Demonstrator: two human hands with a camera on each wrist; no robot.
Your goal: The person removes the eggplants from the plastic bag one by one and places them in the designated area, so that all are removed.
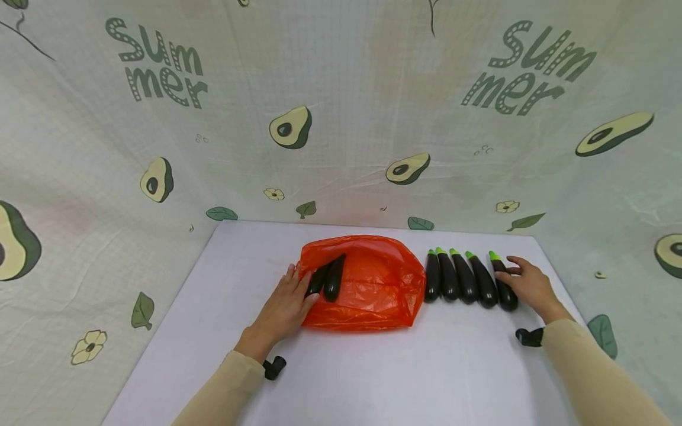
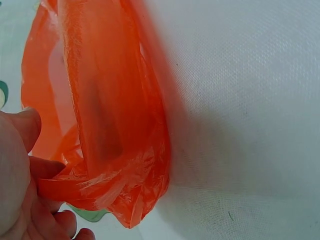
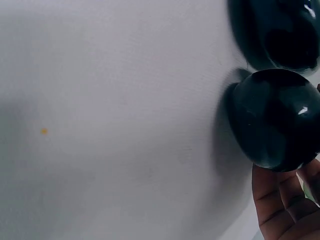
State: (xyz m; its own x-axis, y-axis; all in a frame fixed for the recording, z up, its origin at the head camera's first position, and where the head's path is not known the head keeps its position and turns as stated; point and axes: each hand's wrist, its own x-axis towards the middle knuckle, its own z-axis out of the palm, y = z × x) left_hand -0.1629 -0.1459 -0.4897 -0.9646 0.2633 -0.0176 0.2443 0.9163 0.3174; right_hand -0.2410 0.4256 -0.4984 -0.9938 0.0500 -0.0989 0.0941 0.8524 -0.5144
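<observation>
A red plastic bag lies with its mouth spread, and two dark eggplants show at its left side. My left hand is at the bag's left edge; in the left wrist view its fingers hold the bunched film. To the right of the bag, several glossy eggplants with bright green caps lie in a row. At the right end of that row, my right hand grips the last eggplant. Its rounded end fills much of the right wrist view, fingers against its side.
Everything lies on a white table. Behind and beside it hangs a pale cloth printed with avocados, leaves and lettering. Each wrist carries a small black camera mount, the left mount and the right mount.
</observation>
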